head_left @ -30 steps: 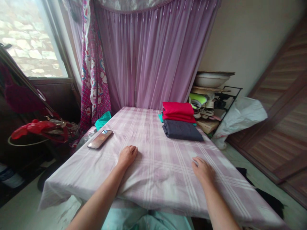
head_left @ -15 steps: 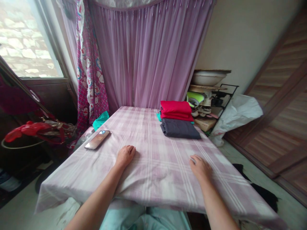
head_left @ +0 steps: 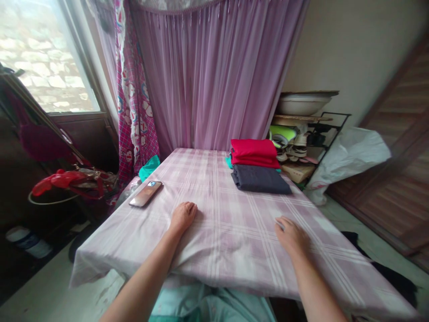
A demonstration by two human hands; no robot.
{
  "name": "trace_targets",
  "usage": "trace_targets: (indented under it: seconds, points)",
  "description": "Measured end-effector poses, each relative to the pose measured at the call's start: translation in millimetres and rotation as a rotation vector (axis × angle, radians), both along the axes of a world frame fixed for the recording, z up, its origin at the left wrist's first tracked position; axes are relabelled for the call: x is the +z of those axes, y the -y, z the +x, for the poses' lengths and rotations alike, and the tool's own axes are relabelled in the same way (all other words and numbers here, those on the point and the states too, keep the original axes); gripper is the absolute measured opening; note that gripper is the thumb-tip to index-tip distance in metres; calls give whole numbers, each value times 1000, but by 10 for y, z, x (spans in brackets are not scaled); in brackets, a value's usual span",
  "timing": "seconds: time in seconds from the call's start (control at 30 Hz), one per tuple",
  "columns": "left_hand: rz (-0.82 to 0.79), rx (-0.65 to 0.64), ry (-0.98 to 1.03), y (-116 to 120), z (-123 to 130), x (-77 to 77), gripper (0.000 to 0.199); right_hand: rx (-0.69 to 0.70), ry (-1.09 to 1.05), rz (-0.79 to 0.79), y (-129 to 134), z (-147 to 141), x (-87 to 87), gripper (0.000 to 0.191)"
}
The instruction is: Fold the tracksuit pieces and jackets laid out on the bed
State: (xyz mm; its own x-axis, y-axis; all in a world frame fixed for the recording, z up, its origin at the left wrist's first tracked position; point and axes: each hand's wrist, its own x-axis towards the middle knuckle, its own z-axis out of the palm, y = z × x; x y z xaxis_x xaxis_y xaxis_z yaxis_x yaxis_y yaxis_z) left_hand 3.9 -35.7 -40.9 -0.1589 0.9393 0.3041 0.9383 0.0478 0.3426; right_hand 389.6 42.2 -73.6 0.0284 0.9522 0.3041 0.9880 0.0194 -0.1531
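My left hand point(head_left: 184, 214) rests on the checked tablecloth point(head_left: 214, 174) with its fingers curled under; nothing shows in it. To its left lies a phone point(head_left: 146, 194), back side up. My right hand point(head_left: 291, 231) lies on the cloth farther right, thumb and forefinger slightly apart, holding nothing. Beyond the right hand, near the table's far right side, is a folded dark grey cloth point(head_left: 263, 180). A folded red cloth point(head_left: 254, 152) sits right behind it, with bits of teal fabric point(head_left: 229, 161) showing at its edges.
A purple curtain point(head_left: 217, 80) hangs behind the table. On the right stand a rack with shoes point(head_left: 299, 145), a white basin point(head_left: 303, 105) and a white plastic bag point(head_left: 355, 150). On the left are a teal bag point(head_left: 149, 167), a red plastic item point(head_left: 58, 180) and a window point(head_left: 50, 67).
The whole view has shifted, with the table and both hands now a little farther right in the picture. The hands, phone and folded cloths keep their places on the table.
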Motion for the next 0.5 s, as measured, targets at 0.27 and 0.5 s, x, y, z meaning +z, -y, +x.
trace_targets:
  seconds: [0.27,0.5]
  points:
    - [-10,-1,-13,8,10,8,37,3,18,-18,10,-4,14,37]
    - [-13,-7,-24,16,12,17,36,-1,10,-23,2,-7,17,36]
